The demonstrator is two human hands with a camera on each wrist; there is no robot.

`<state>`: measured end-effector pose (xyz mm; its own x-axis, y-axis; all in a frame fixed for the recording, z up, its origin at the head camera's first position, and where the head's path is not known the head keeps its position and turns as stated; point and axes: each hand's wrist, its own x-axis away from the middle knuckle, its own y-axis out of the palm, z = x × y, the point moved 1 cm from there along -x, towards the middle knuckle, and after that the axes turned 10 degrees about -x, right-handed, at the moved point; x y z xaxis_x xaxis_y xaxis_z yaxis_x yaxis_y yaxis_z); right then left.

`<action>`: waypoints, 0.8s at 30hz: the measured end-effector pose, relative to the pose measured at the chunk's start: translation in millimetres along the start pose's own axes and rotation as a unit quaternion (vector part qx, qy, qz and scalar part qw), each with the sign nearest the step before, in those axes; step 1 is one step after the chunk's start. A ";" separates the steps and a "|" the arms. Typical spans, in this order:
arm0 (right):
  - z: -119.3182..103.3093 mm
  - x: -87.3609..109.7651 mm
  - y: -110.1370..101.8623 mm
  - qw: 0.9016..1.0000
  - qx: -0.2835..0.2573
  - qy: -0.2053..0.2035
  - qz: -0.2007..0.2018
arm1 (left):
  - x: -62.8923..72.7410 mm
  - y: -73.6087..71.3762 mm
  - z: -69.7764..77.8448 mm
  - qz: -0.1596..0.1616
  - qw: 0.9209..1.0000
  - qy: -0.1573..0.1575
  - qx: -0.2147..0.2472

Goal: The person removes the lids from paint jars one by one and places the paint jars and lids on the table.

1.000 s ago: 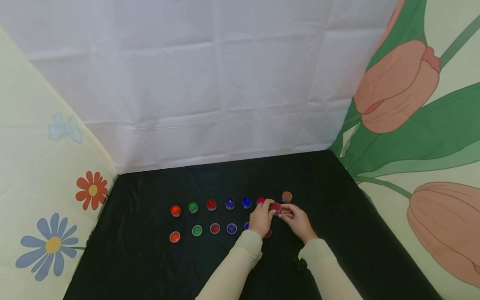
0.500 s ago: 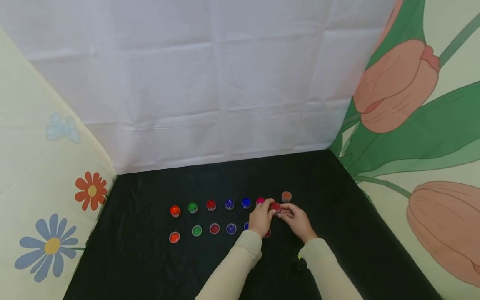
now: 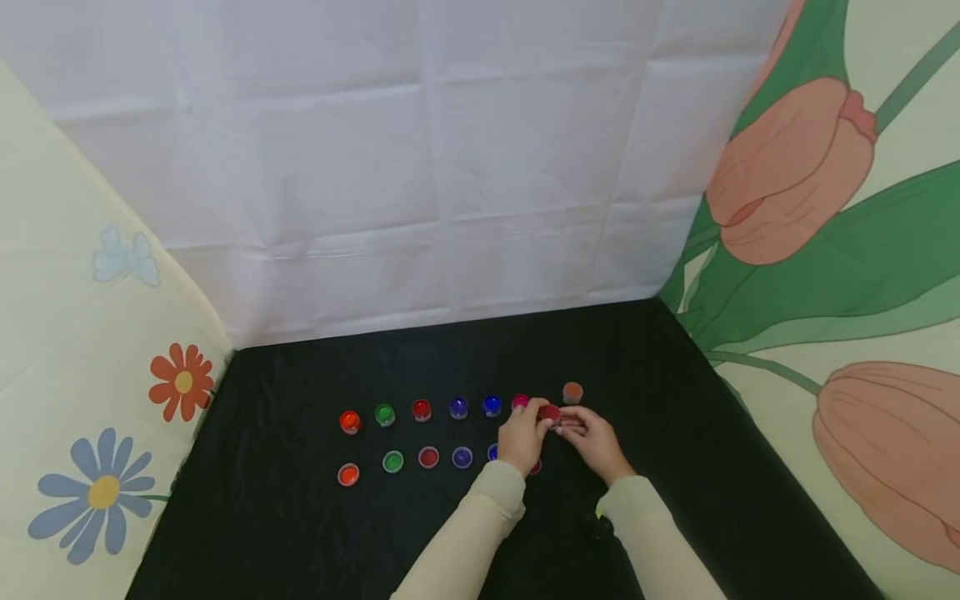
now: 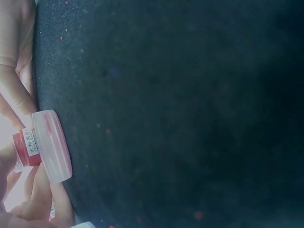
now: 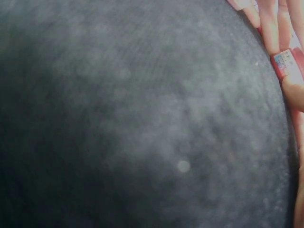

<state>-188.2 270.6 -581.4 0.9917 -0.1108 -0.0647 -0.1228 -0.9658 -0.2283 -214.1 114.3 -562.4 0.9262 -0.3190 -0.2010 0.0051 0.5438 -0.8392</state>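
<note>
Between both hands, a little off the black cloth, is a small red paint jar. My left hand pinches it from the left, and my right hand grips it from the right with thumb and fingers. In the left wrist view the jar lies sideways with a printed label, and a wide translucent lid sits against one end. Whether that lid is loose cannot be told. The right wrist view catches the labelled jar under fingertips at its right edge.
Open paint jars form a back row, from an orange-red jar to a pink jar. Nearer lies a row of paint-stained lids, such as a green lid; my left arm hides part of it. An orange-brown jar stands beyond my right hand.
</note>
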 end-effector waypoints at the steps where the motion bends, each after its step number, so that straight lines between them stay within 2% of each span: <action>1: 0.3 -0.2 -0.1 1.000 0.001 0.000 0.001 | -0.1 0.2 0.4 0.001 1.000 -0.003 0.002; 9: 1.8 -1.1 0.2 1.000 -0.002 -0.009 0.005 | -2.0 2.4 2.7 0.009 1.000 -0.028 0.006; 18: 0.9 -0.1 0.1 1.000 0.007 -0.026 0.010 | 0.5 0.5 -0.4 -0.011 1.000 0.009 0.008; 24: 1.0 -0.6 1.2 1.000 0.001 -0.011 0.008 | 1.6 -0.9 -0.1 -0.006 1.000 0.006 0.005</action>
<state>-189.0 269.8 -582.6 0.9885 -0.1219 -0.0898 -0.1396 -0.9632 -0.2298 -212.7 113.3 -562.1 0.9212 -0.3350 -0.1981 0.0197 0.5484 -0.8360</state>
